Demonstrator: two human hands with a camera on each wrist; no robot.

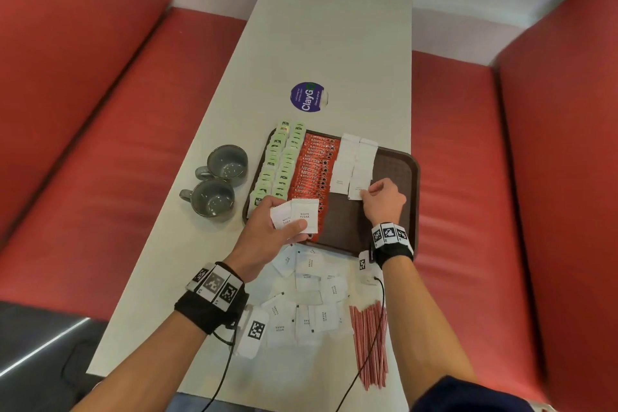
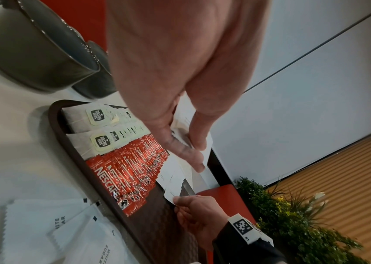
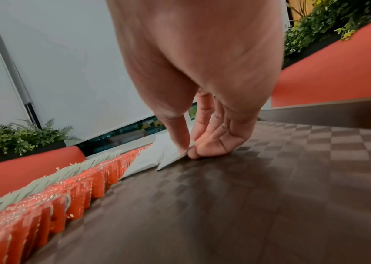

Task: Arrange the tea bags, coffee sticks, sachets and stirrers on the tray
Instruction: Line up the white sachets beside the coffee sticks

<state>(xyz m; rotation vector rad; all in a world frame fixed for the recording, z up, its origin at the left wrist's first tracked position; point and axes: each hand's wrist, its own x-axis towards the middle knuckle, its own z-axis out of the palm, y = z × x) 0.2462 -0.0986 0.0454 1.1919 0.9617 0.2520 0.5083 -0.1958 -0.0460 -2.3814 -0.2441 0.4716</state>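
Left hand (image 1: 267,231) grips two sachets (image 1: 296,217) — right hand (image 1: 384,199) pinches one on tray (image 1: 401,177).

"NESCAFE" on coffee sticks (image 2: 112,180), "WHITE SUGAR" on sachets (image 1: 304,216), "ClayGo" on sticker (image 1: 307,97).

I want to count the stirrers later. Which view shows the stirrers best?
The head view: the red stirrers lie as one loose bundle on the table, near the person, beside the loose sachets and off the tray. The left wrist and right wrist views show no stirrers at all.
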